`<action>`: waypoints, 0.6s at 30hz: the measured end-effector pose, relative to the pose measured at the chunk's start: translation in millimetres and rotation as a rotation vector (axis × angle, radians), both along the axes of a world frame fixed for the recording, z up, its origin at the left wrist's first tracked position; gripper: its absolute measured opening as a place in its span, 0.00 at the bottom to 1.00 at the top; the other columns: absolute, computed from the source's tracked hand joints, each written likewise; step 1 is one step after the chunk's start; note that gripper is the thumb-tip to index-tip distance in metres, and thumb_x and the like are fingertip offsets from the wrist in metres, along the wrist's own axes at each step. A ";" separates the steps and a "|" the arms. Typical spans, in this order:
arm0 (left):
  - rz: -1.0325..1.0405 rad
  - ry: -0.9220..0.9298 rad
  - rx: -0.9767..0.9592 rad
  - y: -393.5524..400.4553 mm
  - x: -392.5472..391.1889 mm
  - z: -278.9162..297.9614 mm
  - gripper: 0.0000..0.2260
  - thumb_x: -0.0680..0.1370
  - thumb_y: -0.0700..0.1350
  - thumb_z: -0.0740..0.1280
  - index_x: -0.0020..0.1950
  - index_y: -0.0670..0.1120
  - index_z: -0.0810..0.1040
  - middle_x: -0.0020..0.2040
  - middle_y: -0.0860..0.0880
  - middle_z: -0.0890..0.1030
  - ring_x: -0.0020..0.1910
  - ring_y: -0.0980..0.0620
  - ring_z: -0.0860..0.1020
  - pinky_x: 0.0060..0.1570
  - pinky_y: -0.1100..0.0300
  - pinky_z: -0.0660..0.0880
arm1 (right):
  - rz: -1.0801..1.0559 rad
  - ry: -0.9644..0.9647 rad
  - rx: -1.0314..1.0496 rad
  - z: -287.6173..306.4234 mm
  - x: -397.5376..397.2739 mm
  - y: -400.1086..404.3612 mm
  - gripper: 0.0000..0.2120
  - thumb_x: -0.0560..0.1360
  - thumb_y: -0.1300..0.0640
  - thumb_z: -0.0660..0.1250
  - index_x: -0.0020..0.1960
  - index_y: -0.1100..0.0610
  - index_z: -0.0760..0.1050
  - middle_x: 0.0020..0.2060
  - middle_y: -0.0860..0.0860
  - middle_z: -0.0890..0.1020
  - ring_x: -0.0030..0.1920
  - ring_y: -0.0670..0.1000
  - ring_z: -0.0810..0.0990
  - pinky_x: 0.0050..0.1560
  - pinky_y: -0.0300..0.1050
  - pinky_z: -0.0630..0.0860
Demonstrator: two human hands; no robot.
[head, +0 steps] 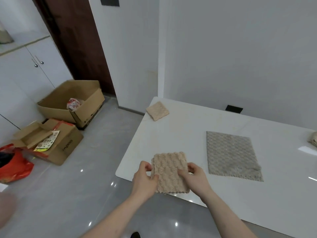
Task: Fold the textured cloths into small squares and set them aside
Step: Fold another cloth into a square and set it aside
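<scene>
At the near corner of the white table (197, 127), you hold a beige textured cloth (169, 170) folded to a narrow rectangle, your left hand (145, 179) pinching its left edge and your right hand (195, 177) pinching its right edge, fingers and thumbs curled onto the fabric. The cloth sits partly over the table's edge and partly out over the floor, so a loosened pinch could likely let the plush layers slide apart or drop the whole piece off the corner. The thick pile may also spring the next fold open if you release before pressing it flat, and uneven edges would leave a lopsided square. Count so far: one beige cloth in your hands; one folded beige square (157, 110) set aside at the far corner; one grey cloth (231, 153) lying flat and unfolded, just right of your hands; and a further stack (313, 139) at the right frame edge, too cropped to count.
</scene>
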State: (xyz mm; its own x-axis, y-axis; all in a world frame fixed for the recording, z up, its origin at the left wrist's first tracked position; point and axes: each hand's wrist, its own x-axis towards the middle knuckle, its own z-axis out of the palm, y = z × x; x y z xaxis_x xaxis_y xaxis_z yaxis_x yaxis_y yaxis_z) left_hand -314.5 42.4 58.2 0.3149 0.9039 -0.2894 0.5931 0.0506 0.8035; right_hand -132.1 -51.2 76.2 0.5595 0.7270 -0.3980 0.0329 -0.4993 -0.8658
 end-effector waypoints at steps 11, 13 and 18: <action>-0.074 0.002 -0.049 54.2 -23.7 4.1 0.06 0.75 0.44 0.70 0.42 0.57 0.81 0.45 0.67 0.84 0.32 0.56 0.81 0.34 0.61 0.76 | -0.048 0.005 -0.036 -1.1 -23.6 46.2 0.06 0.75 0.53 0.72 0.51 0.50 0.81 0.49 0.47 0.85 0.49 0.45 0.84 0.49 0.44 0.82; -0.047 -0.015 -0.066 63.5 -27.8 5.5 0.07 0.75 0.45 0.70 0.43 0.58 0.81 0.46 0.67 0.84 0.31 0.56 0.81 0.34 0.61 0.76 | -0.025 0.012 -0.035 -3.7 -23.8 59.6 0.06 0.75 0.53 0.72 0.51 0.50 0.81 0.49 0.47 0.85 0.50 0.45 0.84 0.50 0.46 0.83; -0.008 -0.038 -0.125 88.6 -50.7 6.1 0.09 0.77 0.41 0.69 0.48 0.56 0.82 0.32 0.57 0.81 0.23 0.56 0.73 0.28 0.65 0.69 | 0.047 0.036 -0.045 -9.5 -41.9 98.6 0.06 0.75 0.54 0.71 0.52 0.51 0.81 0.49 0.48 0.85 0.50 0.46 0.84 0.47 0.44 0.82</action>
